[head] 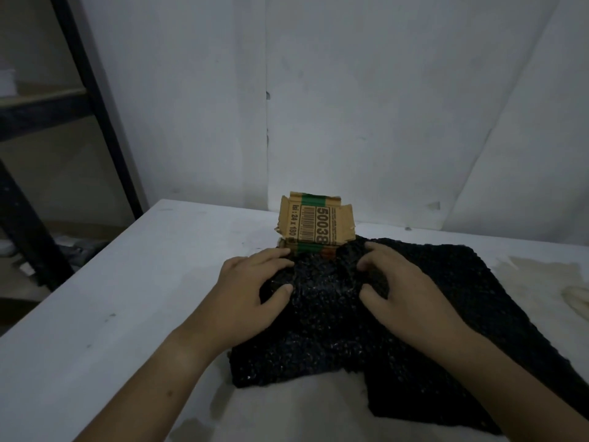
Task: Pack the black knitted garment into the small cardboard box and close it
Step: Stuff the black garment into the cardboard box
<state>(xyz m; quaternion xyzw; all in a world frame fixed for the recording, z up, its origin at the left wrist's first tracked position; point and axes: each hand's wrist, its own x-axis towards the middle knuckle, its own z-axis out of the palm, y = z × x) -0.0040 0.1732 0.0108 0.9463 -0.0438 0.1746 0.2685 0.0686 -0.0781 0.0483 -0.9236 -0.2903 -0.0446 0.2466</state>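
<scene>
A black knitted garment (334, 339) lies spread over the white table (111, 298), its far edge bunched up against a small cardboard box (315, 226). The box stands at the table's back with its lid flap upright, printed with a barcode, "5003" and green bands. My left hand (255, 291) rests on the garment's left side, fingers reaching toward the box's front edge, thumb pressing into the knit. My right hand (401, 288) has its fingers curled into the bunched fabric just right of the box. The box's inside is hidden by the fabric and my hands.
A white wall (350, 106) rises right behind the table. A dark metal shelf frame (79, 90) stands at the left, beyond the table's left edge. A pale stained patch (548, 275) and a whitish scrap (577, 298) lie on the table at the far right.
</scene>
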